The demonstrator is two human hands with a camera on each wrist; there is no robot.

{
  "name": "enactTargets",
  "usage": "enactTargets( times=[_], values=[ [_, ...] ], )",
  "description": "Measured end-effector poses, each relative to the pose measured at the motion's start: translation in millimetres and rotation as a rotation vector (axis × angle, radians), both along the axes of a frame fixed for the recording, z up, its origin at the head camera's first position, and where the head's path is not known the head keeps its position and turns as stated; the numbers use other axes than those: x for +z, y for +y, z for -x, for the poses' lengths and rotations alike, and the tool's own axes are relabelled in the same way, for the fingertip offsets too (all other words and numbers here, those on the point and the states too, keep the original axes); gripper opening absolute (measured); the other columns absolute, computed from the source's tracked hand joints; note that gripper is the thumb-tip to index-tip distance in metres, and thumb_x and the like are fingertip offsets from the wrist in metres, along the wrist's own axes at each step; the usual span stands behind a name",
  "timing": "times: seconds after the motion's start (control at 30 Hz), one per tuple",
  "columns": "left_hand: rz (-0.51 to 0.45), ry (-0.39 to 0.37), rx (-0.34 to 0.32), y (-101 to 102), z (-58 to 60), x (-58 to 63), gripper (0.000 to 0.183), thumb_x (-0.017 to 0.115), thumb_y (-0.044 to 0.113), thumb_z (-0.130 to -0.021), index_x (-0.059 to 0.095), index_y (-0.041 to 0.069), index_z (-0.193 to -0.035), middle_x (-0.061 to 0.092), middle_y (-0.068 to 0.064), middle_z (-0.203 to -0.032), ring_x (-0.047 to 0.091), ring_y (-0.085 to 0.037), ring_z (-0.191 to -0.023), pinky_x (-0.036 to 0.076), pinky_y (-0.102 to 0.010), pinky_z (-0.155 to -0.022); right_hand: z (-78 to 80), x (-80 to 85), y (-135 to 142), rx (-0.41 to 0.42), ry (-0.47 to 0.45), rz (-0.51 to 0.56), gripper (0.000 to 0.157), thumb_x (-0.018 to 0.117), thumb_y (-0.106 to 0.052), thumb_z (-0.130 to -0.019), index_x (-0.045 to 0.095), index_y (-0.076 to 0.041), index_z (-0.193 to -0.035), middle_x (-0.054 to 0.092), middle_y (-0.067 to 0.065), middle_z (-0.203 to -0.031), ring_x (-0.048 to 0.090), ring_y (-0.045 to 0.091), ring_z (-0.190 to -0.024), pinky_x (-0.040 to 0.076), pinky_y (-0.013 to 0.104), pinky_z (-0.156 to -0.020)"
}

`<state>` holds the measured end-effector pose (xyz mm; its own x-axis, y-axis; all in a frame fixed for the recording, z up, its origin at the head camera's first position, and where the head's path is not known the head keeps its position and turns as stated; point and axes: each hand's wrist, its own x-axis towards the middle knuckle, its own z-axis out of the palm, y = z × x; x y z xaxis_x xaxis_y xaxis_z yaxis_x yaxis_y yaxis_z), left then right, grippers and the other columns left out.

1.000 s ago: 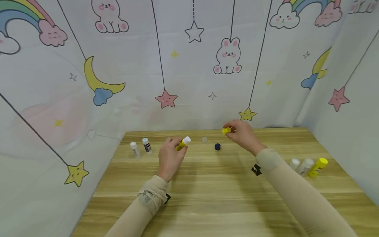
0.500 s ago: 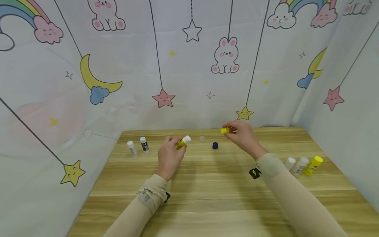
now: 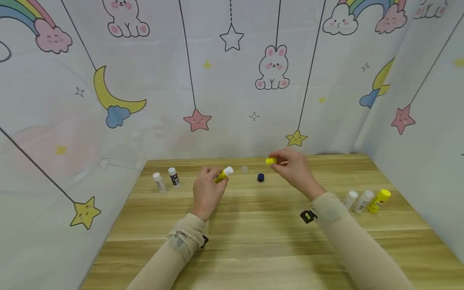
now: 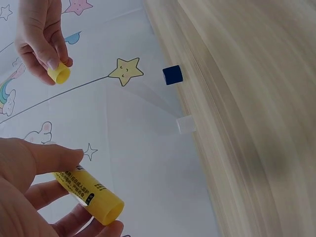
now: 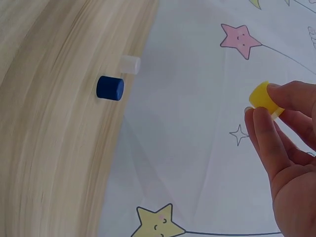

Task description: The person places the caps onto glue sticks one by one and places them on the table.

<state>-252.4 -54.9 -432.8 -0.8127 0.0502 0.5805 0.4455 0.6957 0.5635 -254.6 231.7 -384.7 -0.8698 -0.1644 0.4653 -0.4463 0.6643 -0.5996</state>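
My left hand point(image 3: 207, 193) grips a yellow glue stick point(image 3: 222, 175) around its barrel, its white end tilted up and to the right. The left wrist view shows dark print on the glue stick point(image 4: 94, 197) and a yellow rim at its near end. Over the back of the table, my right hand point(image 3: 294, 171) pinches a small yellow cap point(image 3: 270, 161) between thumb and fingers. The cap point(image 5: 262, 98) and the glue stick are apart. Between the hands, a dark blue cap point(image 3: 260, 177) and a translucent whitish cap point(image 3: 245, 169) rest on the table.
At the table's left stand a white tube point(image 3: 158, 182) and a black-labelled white tube point(image 3: 174, 177). On the right are two white sticks, one point(image 3: 363, 201) beside a yellow glue stick point(image 3: 379, 200). A printed curtain point(image 3: 232, 88) hangs behind the wooden table point(image 3: 253, 249).
The head view has shifted slightly to the right. My right hand and the yellow cap are a little closer to the glue stick, and the cap's tilt has changed slightly. Both grips hold.
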Motion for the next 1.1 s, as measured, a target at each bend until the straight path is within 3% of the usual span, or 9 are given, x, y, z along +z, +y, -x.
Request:
enactTargets(
  times=[0.57, 1.1],
  values=[
    [0.056, 0.014, -0.012, 6, -4.4, 2.6, 0.029, 0.086, 0.015, -0.081, 0.077, 0.012, -0.109, 0.068, -0.007, -0.096, 0.066, -0.025, -0.080, 0.055, -0.041, -0.066, -10.1, -1.0, -23, 0.061, 0.016, 0.041, 0.027, 0.079, -0.008, -0.088, 0.074, -0.010, -0.115, 0.068, -0.001, -0.106, 0.069, 0.015, -0.090, 0.059, 0.031, -0.078],
    [0.039, 0.016, -0.052, 13, -9.1, 3.0, 0.028, 0.085, 0.013, -0.082, 0.077, 0.011, -0.108, 0.067, -0.008, -0.096, 0.065, -0.025, -0.080, 0.054, -0.040, -0.066, -18.1, -3.2, -34, 0.086, 0.011, 0.048, 0.028, 0.079, -0.008, -0.088, 0.074, -0.009, -0.115, 0.066, -0.001, -0.104, 0.069, 0.016, -0.091, 0.059, 0.028, -0.076]
  ],
)
